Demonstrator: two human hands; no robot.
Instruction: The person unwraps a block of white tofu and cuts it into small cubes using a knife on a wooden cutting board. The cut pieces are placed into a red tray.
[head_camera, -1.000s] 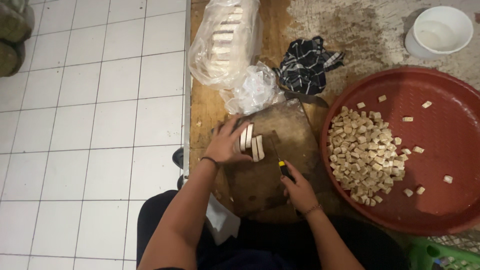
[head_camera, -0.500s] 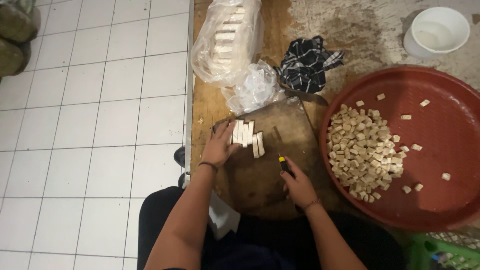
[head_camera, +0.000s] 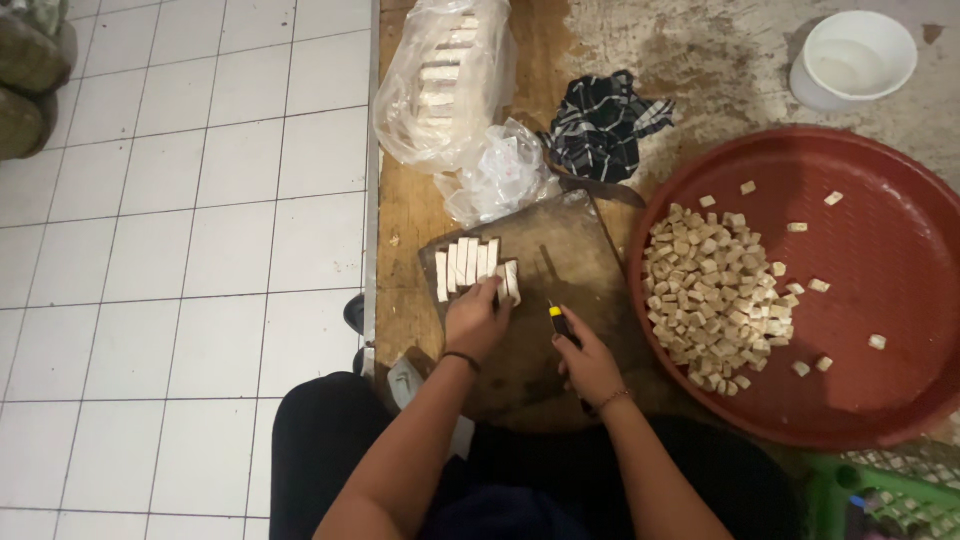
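On the cutting board (head_camera: 560, 270) my left hand (head_camera: 478, 318) steadied uncut tempeh strips (head_camera: 476, 268), my right hand (head_camera: 588, 360) gripped a knife (head_camera: 562, 324), many cubes (head_camera: 715, 295) done.

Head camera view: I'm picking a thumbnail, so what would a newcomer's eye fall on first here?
The big red round tray at right, with its heap of small pale cubes, draws the eye first. Next comes the dark cutting board in the middle, where the left hand rests against a row of pale strips and the right hand grips a knife handle. A clear bag of more strips lies above.
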